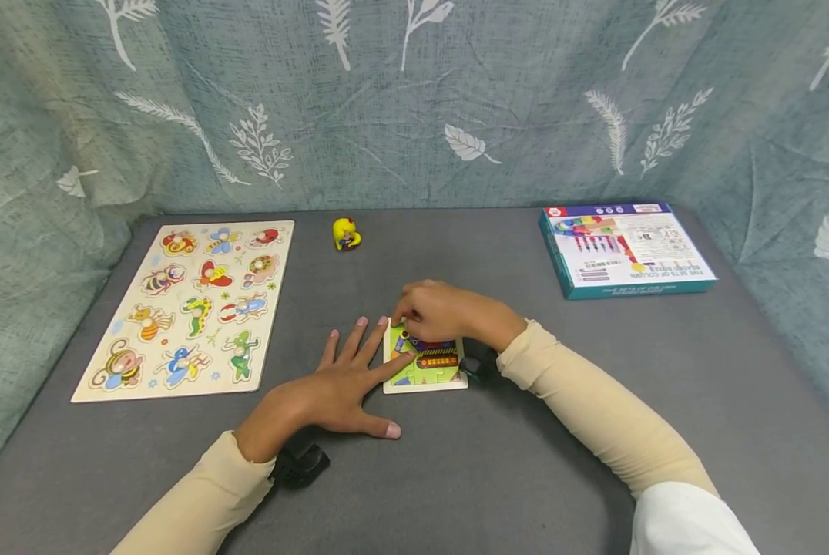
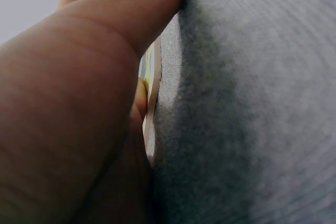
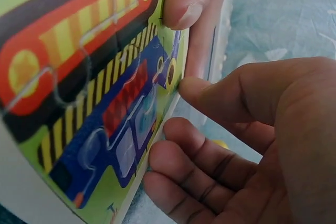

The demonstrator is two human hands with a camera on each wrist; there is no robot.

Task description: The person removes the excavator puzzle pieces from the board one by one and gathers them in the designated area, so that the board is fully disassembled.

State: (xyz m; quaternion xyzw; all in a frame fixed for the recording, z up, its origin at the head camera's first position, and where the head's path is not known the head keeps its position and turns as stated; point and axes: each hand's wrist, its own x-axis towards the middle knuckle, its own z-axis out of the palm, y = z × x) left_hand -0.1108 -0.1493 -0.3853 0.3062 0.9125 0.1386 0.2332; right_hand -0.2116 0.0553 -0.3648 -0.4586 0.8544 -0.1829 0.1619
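A small jigsaw puzzle [image 1: 428,376] of a vehicle with striped and red parts lies in a pale tray on the table. My left hand [image 1: 341,389] is spread flat beside it, its index finger lying across the puzzle's left part. My right hand [image 1: 434,310] is bent over the far left corner, where thumb and index finger pinch at a corner piece; the hand hides most of that piece. In the right wrist view, the right thumb [image 3: 215,94] meets the puzzle's edge and the other fingers curl beside it. The left wrist view shows mostly the left hand [image 2: 68,108].
A wooden insect peg board [image 1: 209,347] lies on the left of the grey table [image 1: 470,478]. A small yellow figure [image 1: 346,233] stands near the back. At the back right is a teal and white box [image 1: 625,250]. A patterned curtain [image 1: 387,108] hangs behind.
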